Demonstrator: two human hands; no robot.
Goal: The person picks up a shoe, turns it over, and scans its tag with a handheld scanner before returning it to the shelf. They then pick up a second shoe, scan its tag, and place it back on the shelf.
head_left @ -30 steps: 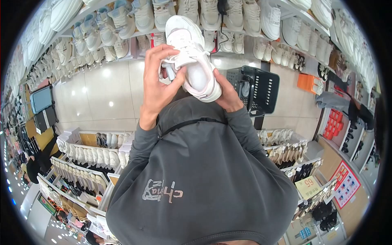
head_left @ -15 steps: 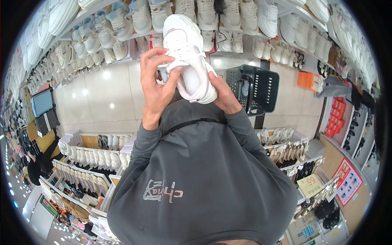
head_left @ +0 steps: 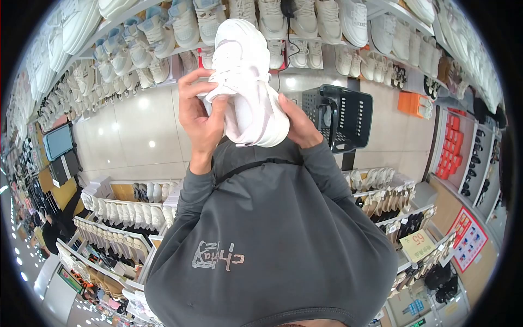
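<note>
A white sneaker (head_left: 251,71) is held up before me, its toe pointing away and its opening facing me. My left hand (head_left: 204,109) pinches the sneaker's tongue and laces between thumb and fingers. Round the right side of the heel, my right hand (head_left: 300,122) grips the shoe; its thumb lies on the collar and the other fingers are hidden beneath.
Shelves of white sneakers (head_left: 185,24) curve across the far side. A dark shopping basket (head_left: 348,117) stands on the tiled floor (head_left: 141,131) to the right, with an orange box (head_left: 412,103) beyond. Racks of shoes (head_left: 128,212) flank me on both sides.
The sneaker has tilted slightly, its heel coming nearer to me and its opening showing wider. My left hand has shifted a little left, pulling at the tongue.
</note>
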